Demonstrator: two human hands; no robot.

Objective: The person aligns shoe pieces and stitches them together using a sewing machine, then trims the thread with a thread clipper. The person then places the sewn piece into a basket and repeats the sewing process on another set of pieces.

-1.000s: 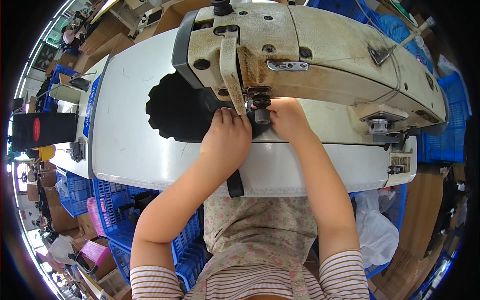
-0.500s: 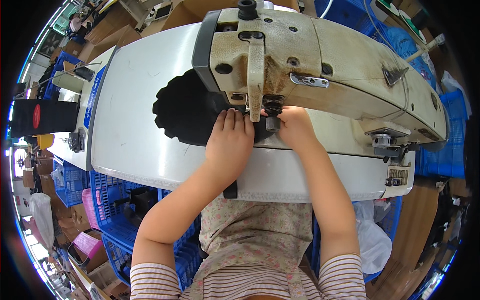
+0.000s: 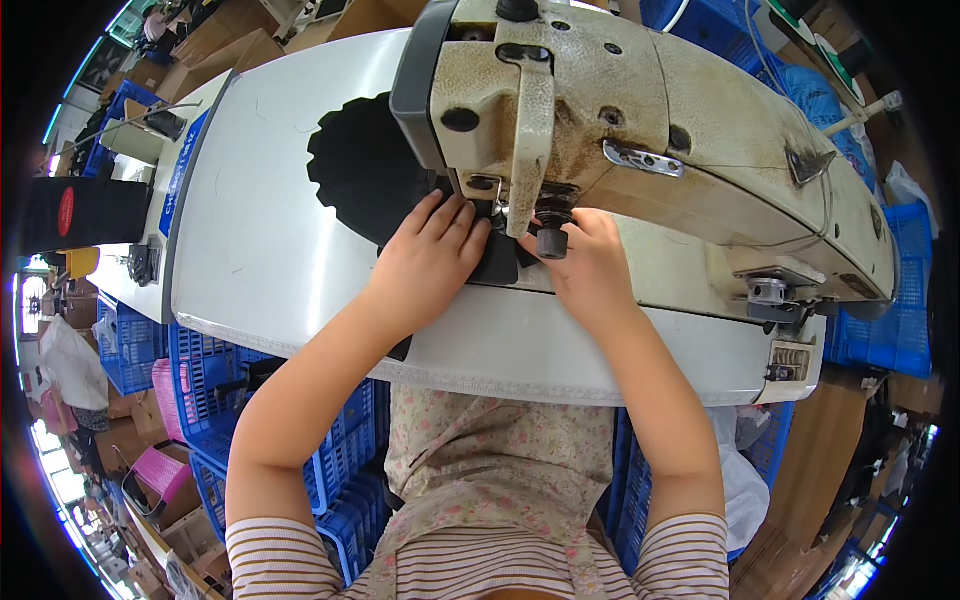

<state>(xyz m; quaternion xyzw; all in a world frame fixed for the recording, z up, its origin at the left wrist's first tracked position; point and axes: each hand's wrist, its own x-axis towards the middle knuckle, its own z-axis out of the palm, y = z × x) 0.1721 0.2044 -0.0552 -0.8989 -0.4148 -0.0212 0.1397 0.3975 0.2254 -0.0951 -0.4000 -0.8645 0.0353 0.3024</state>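
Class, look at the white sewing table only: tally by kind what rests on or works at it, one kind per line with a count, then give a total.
Worn cream industrial sewing machine: 1
Black scallop-edged fabric piece: 1
Bare hands pressing on the fabric, left hand and right hand: 2
Total: 4

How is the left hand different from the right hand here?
The left hand lies flat with fingers spread on the black fabric; the right hand is curled, tucked close under the sewing machine head. The left shows fully; the right's fingertips are partly hidden. Both rest beside the needle area.
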